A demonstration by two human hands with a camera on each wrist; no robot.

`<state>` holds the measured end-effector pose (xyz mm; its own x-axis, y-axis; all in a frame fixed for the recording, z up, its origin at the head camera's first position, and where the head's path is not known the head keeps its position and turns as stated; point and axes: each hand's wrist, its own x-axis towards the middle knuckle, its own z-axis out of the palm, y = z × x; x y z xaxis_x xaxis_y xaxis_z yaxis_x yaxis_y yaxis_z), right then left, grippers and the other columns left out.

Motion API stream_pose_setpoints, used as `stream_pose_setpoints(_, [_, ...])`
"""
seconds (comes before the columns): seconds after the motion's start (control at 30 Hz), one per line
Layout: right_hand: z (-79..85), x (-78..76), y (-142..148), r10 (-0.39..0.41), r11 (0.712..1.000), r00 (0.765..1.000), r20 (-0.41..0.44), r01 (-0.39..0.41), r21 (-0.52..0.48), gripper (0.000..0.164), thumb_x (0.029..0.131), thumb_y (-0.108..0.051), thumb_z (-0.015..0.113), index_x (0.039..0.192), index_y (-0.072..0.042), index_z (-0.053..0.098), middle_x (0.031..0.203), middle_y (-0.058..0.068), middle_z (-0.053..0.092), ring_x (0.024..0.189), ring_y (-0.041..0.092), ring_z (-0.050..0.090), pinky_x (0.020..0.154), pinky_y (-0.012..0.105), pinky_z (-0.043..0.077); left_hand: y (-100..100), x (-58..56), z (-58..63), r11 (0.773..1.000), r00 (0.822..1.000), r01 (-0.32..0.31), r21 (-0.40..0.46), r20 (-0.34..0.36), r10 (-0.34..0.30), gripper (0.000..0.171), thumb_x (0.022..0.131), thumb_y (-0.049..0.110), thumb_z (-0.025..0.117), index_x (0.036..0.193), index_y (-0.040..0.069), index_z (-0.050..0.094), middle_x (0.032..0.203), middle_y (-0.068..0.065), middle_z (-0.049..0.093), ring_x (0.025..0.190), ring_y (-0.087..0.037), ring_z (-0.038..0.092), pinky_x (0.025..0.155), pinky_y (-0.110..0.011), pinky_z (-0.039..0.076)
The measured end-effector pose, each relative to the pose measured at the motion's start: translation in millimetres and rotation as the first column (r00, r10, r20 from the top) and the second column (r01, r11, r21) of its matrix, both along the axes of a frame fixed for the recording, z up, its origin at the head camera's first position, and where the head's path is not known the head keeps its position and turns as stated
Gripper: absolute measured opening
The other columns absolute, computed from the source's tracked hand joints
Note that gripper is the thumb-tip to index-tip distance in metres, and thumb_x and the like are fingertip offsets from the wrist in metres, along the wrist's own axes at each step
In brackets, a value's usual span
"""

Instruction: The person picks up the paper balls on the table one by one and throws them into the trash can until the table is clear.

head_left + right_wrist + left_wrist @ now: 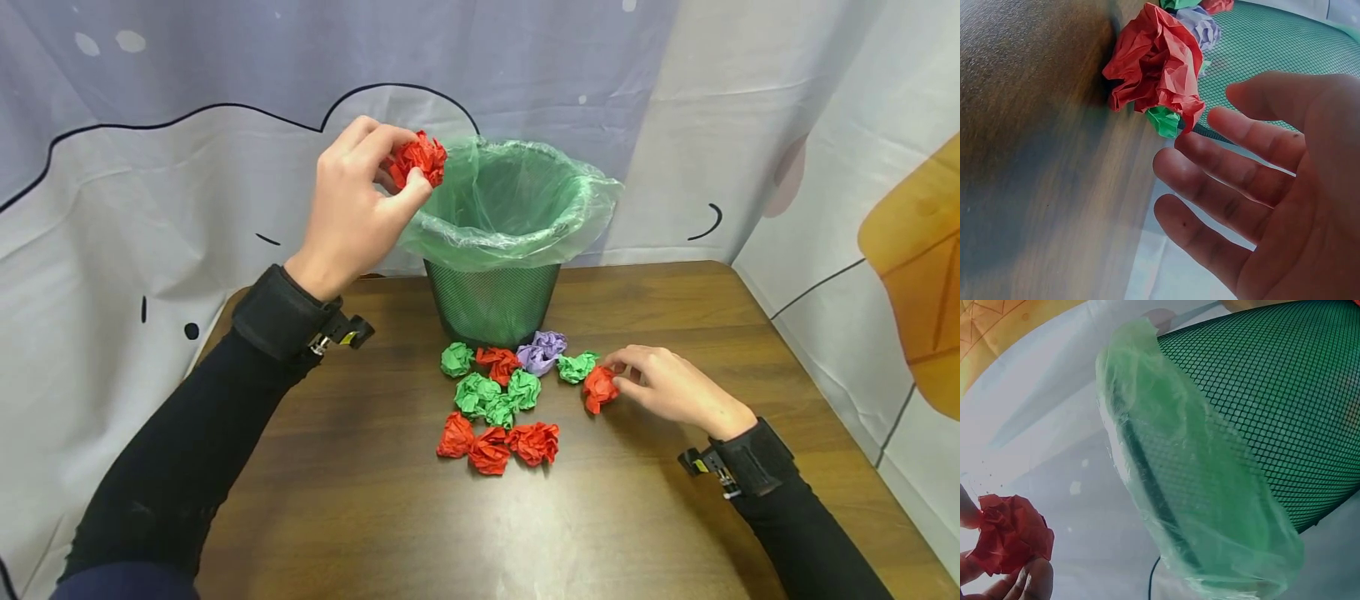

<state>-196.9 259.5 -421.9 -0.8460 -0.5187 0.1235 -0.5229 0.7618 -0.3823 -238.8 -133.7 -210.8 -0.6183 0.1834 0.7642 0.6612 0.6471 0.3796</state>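
My left hand (358,196) pinches a crumpled red paper ball (420,160) beside the upper left rim of the waste bin. The same red ball (1013,534) shows between thumb and fingers in the left wrist view. Over the bin's mesh wall (491,304) hangs a translucent green bag (517,246). Low over the table at the right, my right hand (667,385) has its fingers spread beside another red paper ball (600,389). In the right wrist view a small gap separates thumb and that ball (1157,62); contact at the fingertips is hard to tell.
Several crumpled balls lie before the bin: green ones (476,395), a purple one (542,353) and red ones (533,443). They rest on a brown wooden table (337,492). A printed curtain (225,192) hangs right behind the bin and along the sides.
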Motion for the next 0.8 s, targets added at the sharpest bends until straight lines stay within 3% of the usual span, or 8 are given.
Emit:
stream_pose_setpoints(0.33, [0.5, -0.3, 0.4, -0.004, 1.0, 1.0, 0.0, 0.004, 0.004, 0.024, 0.093, -0.015, 0.066, 0.117, -0.012, 0.071, 0.104, -0.001, 0.071, 0.081, 0.007, 0.06, 0.072, 0.03, 0.052, 6.4, -12.5, 14.6, 0.999, 0.999, -0.033, -0.034, 0.02, 0.034, 0.028, 0.087, 0.015, 0.059, 0.109, 0.006, 0.072, 0.098, -0.009, 0.06, 0.074, -0.015, 0.057, 0.073, -0.021, 0.045])
stream_pose_setpoints(0.57, [0.7, -0.3, 0.4, -0.004, 1.0, 1.0, 0.001, 0.004, 0.001, 0.025, 0.093, -0.014, 0.066, 0.117, -0.012, 0.071, 0.105, -0.001, 0.071, 0.081, 0.007, 0.06, 0.072, 0.03, 0.052, 9.2, -21.1, 19.9, 0.997, 0.993, -0.037, -0.066, 0.112, 0.044, 0.028, 0.089, 0.017, 0.057, 0.112, 0.008, 0.071, 0.103, -0.007, 0.06, 0.086, -0.018, 0.058, 0.081, -0.027, 0.046])
stream_pose_setpoints(0.8, [1.7, 0.4, 0.1, -0.001, 1.0, 1.0, -0.005, 0.001, 0.005, 0.024, 0.093, -0.014, 0.066, 0.116, -0.012, 0.071, 0.103, -0.001, 0.071, 0.08, 0.007, 0.06, 0.071, 0.029, 0.051, 14.6, -31.7, 24.6, 0.99, 0.986, -0.054, -0.127, 0.148, 0.073, 0.028, 0.092, 0.02, 0.057, 0.115, 0.011, 0.071, 0.103, -0.005, 0.059, 0.094, -0.02, 0.054, 0.084, -0.03, 0.041])
